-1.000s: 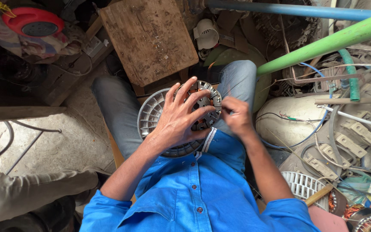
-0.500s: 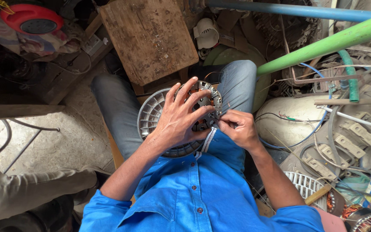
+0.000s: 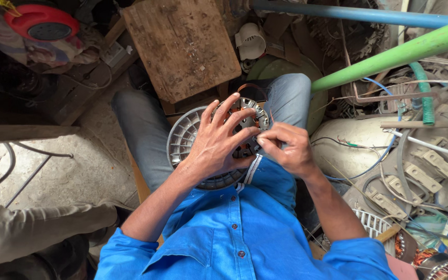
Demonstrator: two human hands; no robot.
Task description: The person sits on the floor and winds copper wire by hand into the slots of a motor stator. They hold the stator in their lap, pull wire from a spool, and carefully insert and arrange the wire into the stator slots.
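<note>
Motor stator (image 3: 250,116) under both hands

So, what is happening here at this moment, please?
A person in a blue shirt sits with a round motor part on their lap. The left hand lies spread over it with fingers apart, holding it in place. The right hand pinches at its edge, where thin copper wire loops up. A wooden board lies beyond the knees, and another person's leg is at left.
</note>
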